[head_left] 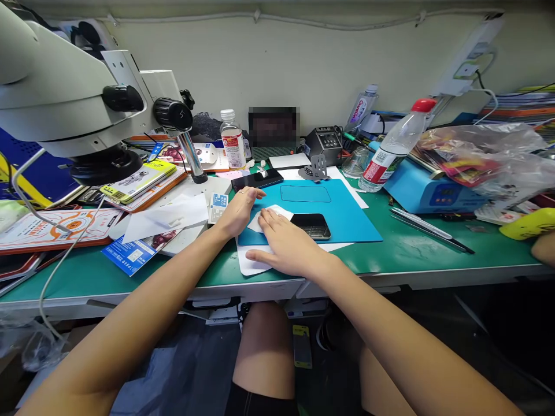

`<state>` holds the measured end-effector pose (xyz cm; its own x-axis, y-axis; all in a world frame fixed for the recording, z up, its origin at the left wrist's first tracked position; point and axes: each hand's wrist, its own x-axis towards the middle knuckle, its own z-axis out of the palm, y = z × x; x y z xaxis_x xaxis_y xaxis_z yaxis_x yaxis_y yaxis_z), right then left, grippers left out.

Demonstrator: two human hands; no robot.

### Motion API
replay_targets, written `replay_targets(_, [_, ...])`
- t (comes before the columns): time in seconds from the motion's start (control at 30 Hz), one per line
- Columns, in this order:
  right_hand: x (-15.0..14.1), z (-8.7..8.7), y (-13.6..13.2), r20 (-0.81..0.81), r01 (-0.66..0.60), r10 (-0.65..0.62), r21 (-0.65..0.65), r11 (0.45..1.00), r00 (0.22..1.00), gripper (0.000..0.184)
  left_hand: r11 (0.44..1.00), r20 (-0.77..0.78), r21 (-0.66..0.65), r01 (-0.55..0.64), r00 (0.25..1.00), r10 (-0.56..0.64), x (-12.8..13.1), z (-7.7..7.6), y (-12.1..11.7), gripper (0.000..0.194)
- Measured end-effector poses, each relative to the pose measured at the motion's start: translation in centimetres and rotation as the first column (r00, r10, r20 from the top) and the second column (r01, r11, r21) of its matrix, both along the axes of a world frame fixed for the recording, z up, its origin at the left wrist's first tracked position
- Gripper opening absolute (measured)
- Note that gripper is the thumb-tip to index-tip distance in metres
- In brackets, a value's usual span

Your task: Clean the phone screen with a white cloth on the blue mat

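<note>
Both our hands lie on the blue mat at the table's front edge, working a white sheet beside a phone.

Our left hand (240,211) lies flat with fingers loosely spread, holding nothing, its fingertips on the blue mat (342,216) just left of the white sheet (271,216). Our right hand (286,245) presses palm-down and open on that sheet, gripping nothing, fingers pointing left. The phone (313,225) lies screen-up on the mat, just right of our right hand (whether they touch we cannot tell). A second dark phone (256,179) lies beyond the mat's far left corner. A microscope (78,104) looms at the left, and a red-capped bottle (392,147) leans at the right on the green table (416,248).
</note>
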<state>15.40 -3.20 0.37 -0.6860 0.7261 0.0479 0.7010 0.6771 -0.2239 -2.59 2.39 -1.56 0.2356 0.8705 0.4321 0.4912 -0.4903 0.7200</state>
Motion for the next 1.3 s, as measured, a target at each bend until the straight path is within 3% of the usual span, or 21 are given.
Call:
replay_targets(0.07, [0.4, 0.0, -0.4, 0.001, 0.001, -0.001, -0.002, 1.000, 1.000, 0.101, 1.000, 0.005, -0.006, 0.007, 1.000, -0.007, -0.1, -0.1, -0.1, 0.077])
replay_targets(0.3, [5.8, -0.3, -4.6, 0.008, 0.035, -0.035, 0.021, 0.999, 0.999, 0.095, 1.000, -0.007, -0.010, 0.021, 1.000, -0.021, 0.4, 0.2, -0.1, 0.077])
replay_targets(0.6, [2.2, 0.0, -0.4, 0.003, 0.069, -0.070, 0.053, 0.996, 0.998, 0.093, 0.999, -0.047, -0.016, 0.043, 0.998, -0.043, 0.2, 0.5, -0.2, 0.079])
replay_targets(0.87, [7.8, -0.4, -4.3, 0.057, 0.086, -0.090, 0.063, 0.994, 0.994, 0.092, 0.997, -0.042, -0.030, 0.065, 0.997, -0.066, 0.3, 0.3, 0.1, 0.077])
replay_targets(1.13, [4.5, -0.1, 0.2, 0.031, 0.100, -0.100, 0.008, 0.995, 0.994, 0.095, 0.998, -0.063, -0.029, 0.064, 0.996, -0.066, 0.1, 0.3, -0.2, 0.077])
replay_targets(1.3, [7.4, -0.2, -2.6, 0.020, 0.109, -0.109, 0.009, 0.994, 0.994, 0.094, 0.997, -0.042, -0.063, 0.048, 0.998, -0.051, 0.2, 0.3, -0.3, 0.077])
